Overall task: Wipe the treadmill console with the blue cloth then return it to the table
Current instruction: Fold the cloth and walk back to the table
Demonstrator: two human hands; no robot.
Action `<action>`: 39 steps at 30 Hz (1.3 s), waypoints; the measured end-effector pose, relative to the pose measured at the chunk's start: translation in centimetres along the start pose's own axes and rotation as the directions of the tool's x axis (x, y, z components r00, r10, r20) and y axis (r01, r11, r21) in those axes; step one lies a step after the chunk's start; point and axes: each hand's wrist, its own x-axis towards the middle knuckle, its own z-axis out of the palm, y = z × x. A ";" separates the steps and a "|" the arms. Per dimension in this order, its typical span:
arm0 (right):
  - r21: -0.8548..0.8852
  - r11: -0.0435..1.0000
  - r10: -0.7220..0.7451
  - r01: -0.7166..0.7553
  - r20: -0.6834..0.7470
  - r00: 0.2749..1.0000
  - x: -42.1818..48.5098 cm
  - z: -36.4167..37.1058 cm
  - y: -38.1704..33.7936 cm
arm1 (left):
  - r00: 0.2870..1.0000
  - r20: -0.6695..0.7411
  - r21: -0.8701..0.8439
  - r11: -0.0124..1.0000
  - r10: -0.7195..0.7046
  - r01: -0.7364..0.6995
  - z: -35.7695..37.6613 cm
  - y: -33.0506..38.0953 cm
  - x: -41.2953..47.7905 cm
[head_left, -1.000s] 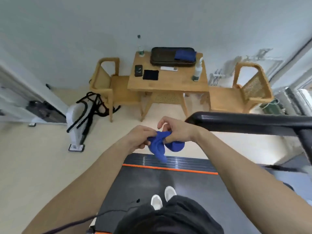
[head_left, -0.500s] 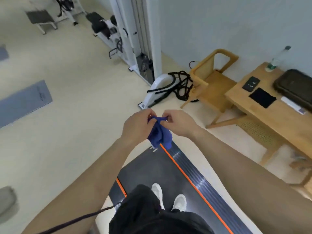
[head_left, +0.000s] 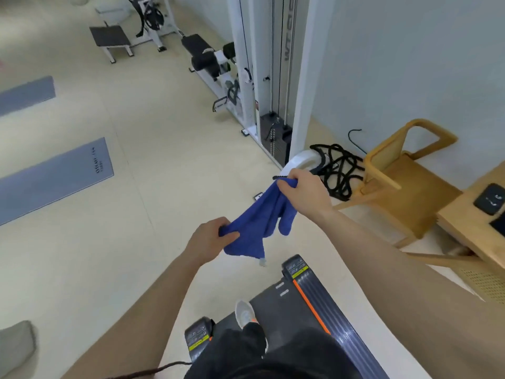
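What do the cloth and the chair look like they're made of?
Cloth: soft blue fabric with a nappy matte surface, probably microfibre or terry; it drapes limp between both hands. Chair: light wood with a smooth satin finish, judging by its even tan colour.

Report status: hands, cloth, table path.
Both hands, left and right, grip the blue cloth, stretched between them. Table at right edge. Chair beside it.

The pale floor [head_left: 142,209] carries two grey mats [head_left: 54,176] left of the treadmill [head_left: 314,307]; right of it stands the wooden worktop [head_left: 470,222] bearing a black device [head_left: 490,199].
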 end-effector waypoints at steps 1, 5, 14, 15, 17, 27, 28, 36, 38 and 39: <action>-0.011 1.000 0.023 -0.023 -0.006 1.000 1.9 0.3 -0.5 | 1.000 0.002 0.009 1.000 0.007 -0.007 -1.5 -0.2 2.1; 0.047 0.994 0.095 -0.094 -0.018 0.995 8.4 1.4 -1.1 | 0.998 -0.036 0.140 0.989 0.054 -0.048 -6.4 -0.2 9.9; 0.187 0.962 0.214 -0.197 -0.075 0.974 23.3 3.6 6.2 | 0.973 -0.186 0.409 0.911 0.138 -0.051 -10.8 -0.2 30.6; 0.197 0.957 0.235 -0.211 -0.106 0.966 25.0 3.9 7.8 | 0.972 -0.190 0.370 0.927 0.140 -0.061 -10.3 0.1 33.1; 0.253 0.929 0.315 -0.269 -0.162 0.935 28.5 4.5 11.3 | 0.981 -0.114 0.259 0.958 0.154 -0.120 -8.2 1.7 38.9; 0.827 0.404 0.577 -0.390 0.100 0.811 38.5 3.7 23.7 | 0.865 0.389 -0.278 0.935 0.317 -0.218 8.8 17.9 56.8; 0.851 0.375 0.598 -0.367 0.080 0.797 39.1 2.7 24.3 | 0.832 0.415 -0.261 0.924 0.368 -0.279 9.9 20.1 57.7; 0.981 0.166 0.812 -0.101 -0.078 0.578 39.4 -5.9 31.8 | 0.450 0.582 -0.198 0.654 0.677 -0.730 20.4 34.6 62.0; 0.985 0.161 0.857 -0.058 -0.110 0.503 38.3 -7.7 33.3 | 0.323 0.636 -0.162 0.530 0.701 -0.832 23.1 37.2 61.7; 0.985 0.166 0.875 -0.036 -0.131 0.467 37.7 -8.6 34.0 | 0.248 0.663 -0.144 0.446 0.706 -0.883 24.4 38.6 61.3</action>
